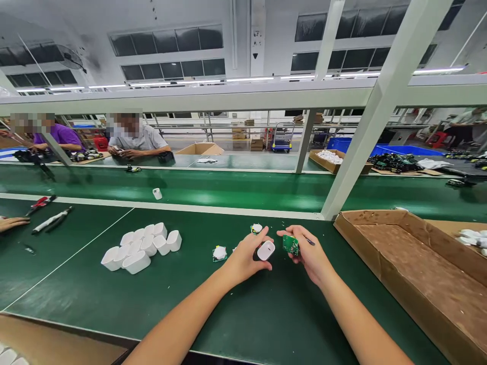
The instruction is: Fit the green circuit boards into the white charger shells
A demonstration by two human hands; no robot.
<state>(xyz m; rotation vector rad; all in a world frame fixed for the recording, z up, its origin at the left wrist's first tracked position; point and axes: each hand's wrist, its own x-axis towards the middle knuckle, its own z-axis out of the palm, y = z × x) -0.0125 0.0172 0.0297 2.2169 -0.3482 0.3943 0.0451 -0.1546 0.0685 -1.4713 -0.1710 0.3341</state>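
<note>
Over the green surface [83, 299], the left grip [245, 259] held a white casing [266, 250], the right grip [311, 253] a green circuit board [290, 245]. White cups [137, 261] clustered leftward, a cardboard tray [433, 266] stood rightward, and a slanting post [357, 152] rose beyond.

No text, label, brand or number is showing legibly anywhere. High on the pillar [259, 20], a small dark mark [255, 56] is pointing downward like an arrowhead; it is appearing too small to tell whether it is a sign.
</note>
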